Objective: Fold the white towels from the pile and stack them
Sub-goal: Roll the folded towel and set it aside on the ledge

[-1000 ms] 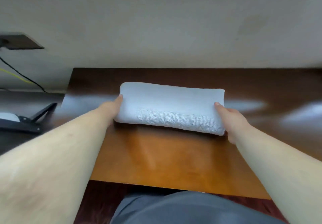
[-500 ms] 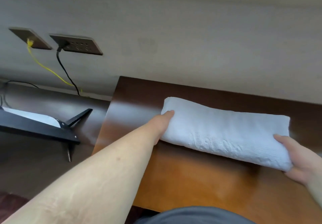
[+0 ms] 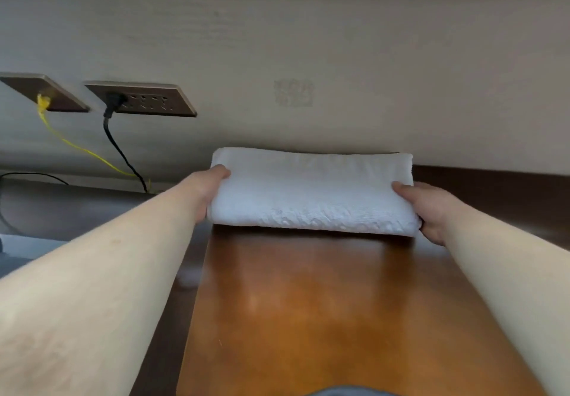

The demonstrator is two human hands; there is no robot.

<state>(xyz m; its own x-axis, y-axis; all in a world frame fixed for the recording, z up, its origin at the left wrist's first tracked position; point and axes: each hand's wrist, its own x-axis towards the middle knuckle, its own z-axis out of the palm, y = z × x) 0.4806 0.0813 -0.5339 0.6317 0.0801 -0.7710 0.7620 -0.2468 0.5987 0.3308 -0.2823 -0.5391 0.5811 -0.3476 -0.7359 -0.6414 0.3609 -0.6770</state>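
A folded white towel point(image 3: 311, 192) lies as a thick oblong at the far end of the brown wooden table point(image 3: 324, 309), close to the wall. My left hand point(image 3: 206, 192) grips its left end, thumb on top and fingers hidden underneath. My right hand point(image 3: 428, 210) grips its right end the same way, thumb on the upper face. Whether the towel rests on the table or hangs just above it I cannot tell. No towel pile or stack is in view.
The beige wall point(image 3: 339, 56) rises right behind the towel. Two dark socket plates sit at the left: one point(image 3: 46, 91) with a yellow cable, one point(image 3: 145, 101) with a black plug and cord. A lower dark surface point(image 3: 77, 210) lies left of the table.
Both hands have carried the towel away from me toward the wall, and it now lies level. My view has swung, so the sockets show at the left.
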